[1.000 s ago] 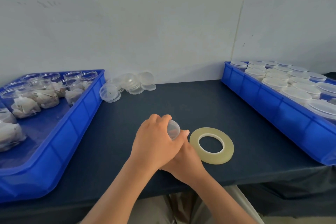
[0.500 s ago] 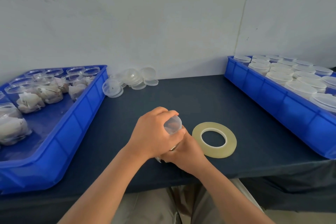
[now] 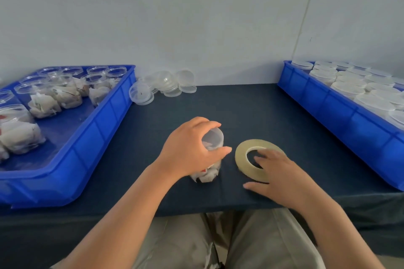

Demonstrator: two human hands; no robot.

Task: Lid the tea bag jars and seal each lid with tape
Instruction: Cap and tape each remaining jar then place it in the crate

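Observation:
A clear plastic jar of tea bags stands on the dark table with a translucent lid on top. My left hand grips the lidded top, fingers and thumb curled round it. To its right lies a flat yellowish tape roll. My right hand rests over the near right part of the roll, fingers spread and reaching into its centre hole, thumb on the table.
A blue tray on the left holds several open jars of tea bags. A blue tray on the right holds several lidded jars. Loose clear lids are heaped by the back wall.
My right hand has left the jar and moved right onto the tape roll. My left hand stays gripped on the jar's lid.

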